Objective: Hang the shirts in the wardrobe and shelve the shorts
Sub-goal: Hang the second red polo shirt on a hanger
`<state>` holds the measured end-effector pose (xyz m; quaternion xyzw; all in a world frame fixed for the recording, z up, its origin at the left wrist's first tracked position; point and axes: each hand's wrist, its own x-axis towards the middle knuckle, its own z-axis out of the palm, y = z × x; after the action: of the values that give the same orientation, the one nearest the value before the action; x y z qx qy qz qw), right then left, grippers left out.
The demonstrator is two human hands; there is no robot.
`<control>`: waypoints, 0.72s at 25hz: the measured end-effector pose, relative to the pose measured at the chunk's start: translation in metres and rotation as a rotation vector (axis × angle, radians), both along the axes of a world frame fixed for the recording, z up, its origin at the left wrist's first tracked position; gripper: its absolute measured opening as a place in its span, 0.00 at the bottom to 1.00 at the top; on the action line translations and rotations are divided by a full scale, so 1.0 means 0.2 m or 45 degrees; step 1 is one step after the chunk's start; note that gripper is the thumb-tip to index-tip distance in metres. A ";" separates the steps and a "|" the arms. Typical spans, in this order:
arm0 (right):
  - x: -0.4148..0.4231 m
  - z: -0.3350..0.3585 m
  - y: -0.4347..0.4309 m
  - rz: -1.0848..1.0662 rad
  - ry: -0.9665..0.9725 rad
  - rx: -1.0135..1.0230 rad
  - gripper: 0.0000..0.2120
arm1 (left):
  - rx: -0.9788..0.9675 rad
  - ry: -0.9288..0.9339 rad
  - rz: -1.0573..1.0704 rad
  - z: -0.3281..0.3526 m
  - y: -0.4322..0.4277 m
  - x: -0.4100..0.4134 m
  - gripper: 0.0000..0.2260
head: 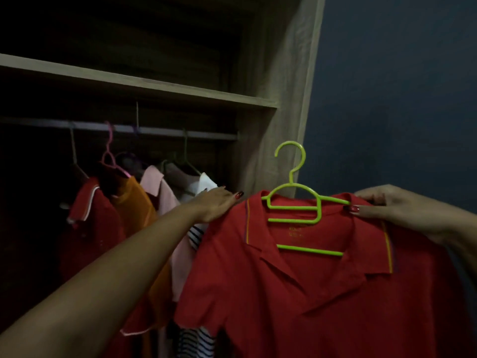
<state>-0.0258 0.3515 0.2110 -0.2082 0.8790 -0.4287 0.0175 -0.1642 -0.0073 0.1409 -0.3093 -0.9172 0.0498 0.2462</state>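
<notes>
Red polo shirt (296,293) hangs on a lime-green hanger (294,202) that you hold up beside the wardrobe rail (167,131), its hook in the air. Your left hand (214,204) grips the shoulder nearer the rail. Your right hand (392,206) pinches the other shoulder over the hanger's end. An orange shirt (134,202) and a pink shirt (157,187) hang on the rail.

shirt (309,293) on hanger (296,208), right of hung shirts (134,202) under shelf (154,86).

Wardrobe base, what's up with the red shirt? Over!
Left hand, right hand hold red polo shirt by shoulders. On lime-green plastic hanger, not yet on grey rail. Hung white shirt beside left hand.
</notes>
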 end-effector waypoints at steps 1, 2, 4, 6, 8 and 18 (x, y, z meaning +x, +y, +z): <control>0.01 -0.01 0.01 -0.031 -0.023 0.003 0.25 | 0.072 -0.115 0.025 -0.01 0.02 0.03 0.15; 0.01 -0.01 0.01 -0.062 -0.052 -0.003 0.25 | 0.127 -0.231 -0.007 -0.04 0.01 0.03 0.10; 0.00 -0.03 -0.01 -0.119 -0.127 -0.063 0.22 | 0.132 -0.109 -0.130 -0.08 -0.12 -0.03 0.09; -0.04 -0.05 -0.10 -0.192 -0.227 -0.182 0.17 | 0.139 -0.165 -0.092 -0.11 -0.21 0.05 0.08; -0.11 -0.07 -0.25 -0.219 -0.304 -0.252 0.15 | 0.073 -0.113 0.014 -0.14 -0.28 0.15 0.08; -0.71 0.05 -0.99 -0.458 0.059 -0.253 0.08 | 0.092 -0.051 0.218 -0.14 -0.50 0.31 0.28</control>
<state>-0.1671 0.1529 0.2206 -0.0586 0.8556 -0.5045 -0.1002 -0.1027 -0.1066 0.1132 -0.2215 -0.9463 0.0315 0.2334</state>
